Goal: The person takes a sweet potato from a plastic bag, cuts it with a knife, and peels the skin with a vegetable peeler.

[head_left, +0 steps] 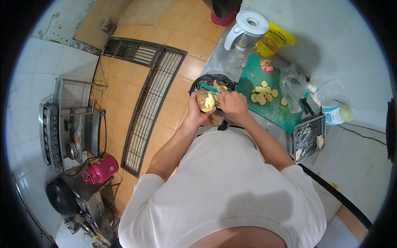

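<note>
My left hand point(197, 112) is wrapped round a potato point(205, 100), whose brown skin is partly gone and shows a pale yellow patch. In my right hand point(233, 105) is a teal peeler point(209, 88), its head close to the top of the potato. Both hands are over a black plastic bag point(208, 78) with peelings point(219, 84) in it. Right of the bag lies a green cutting board point(247, 76), bearing several potato slices point(261, 98) and a small red packet point(266, 66).
A white-lidded blender jug point(248, 33) and a yellow oil pouch point(273, 40) stand behind the board. To its right are a clear plastic bag point(292, 87), a black-handled knife point(307, 106), a metal tray point(308, 142) and a white tub point(332, 113). A floor grate point(151, 107) and pink gas cylinder point(101, 169) are left.
</note>
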`<state>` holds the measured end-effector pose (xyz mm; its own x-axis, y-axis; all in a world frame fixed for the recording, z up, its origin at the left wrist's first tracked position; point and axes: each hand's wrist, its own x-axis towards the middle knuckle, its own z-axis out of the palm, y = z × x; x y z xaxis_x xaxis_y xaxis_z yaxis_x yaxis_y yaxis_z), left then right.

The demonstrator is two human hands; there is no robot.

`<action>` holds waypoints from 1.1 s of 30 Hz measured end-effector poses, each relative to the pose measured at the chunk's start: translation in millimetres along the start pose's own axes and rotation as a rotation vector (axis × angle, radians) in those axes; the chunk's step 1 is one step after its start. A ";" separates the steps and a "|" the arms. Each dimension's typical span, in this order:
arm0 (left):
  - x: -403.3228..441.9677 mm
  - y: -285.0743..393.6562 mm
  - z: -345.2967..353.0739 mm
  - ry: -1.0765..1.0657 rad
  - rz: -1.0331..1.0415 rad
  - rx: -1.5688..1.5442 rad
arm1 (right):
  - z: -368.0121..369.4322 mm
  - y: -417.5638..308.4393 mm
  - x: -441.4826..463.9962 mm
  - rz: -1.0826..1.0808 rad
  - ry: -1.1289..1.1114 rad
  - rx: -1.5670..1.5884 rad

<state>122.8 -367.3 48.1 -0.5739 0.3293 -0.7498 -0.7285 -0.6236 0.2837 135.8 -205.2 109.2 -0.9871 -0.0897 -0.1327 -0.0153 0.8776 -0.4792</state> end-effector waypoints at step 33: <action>-1.6 11.0 -28.2 -0.143 0.052 -0.013 | 10.4 33.0 30.6 0.173 -0.144 0.031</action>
<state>126.3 -394.8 35.6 -0.6593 0.3935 -0.6408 -0.6918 -0.6512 0.3119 106.8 -183.9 80.3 -0.9416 -0.0071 -0.3367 0.1595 0.8712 -0.4643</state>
